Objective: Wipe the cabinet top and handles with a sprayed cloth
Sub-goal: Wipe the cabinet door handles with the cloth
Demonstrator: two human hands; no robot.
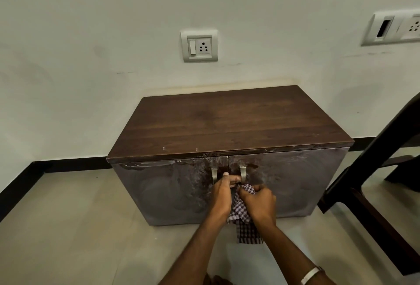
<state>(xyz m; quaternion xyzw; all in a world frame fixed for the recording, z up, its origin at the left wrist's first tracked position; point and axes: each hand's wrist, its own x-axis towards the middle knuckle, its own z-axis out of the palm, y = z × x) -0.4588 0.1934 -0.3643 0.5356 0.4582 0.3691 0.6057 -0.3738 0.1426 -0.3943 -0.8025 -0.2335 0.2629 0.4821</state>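
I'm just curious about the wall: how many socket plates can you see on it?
2. One socket plate sits on the wall above the cabinet. A second socket plate is at the far right, cut by the picture's edge; more may lie out of view.

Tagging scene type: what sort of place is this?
Probably a home room: low dark wood two-door cabinet against a white wall, white switch-and-socket plate above it, pale tiled floor.

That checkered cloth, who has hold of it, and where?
Both hands: the right hand grips the cloth at its bunched top; the left hand holds it beside the handles.
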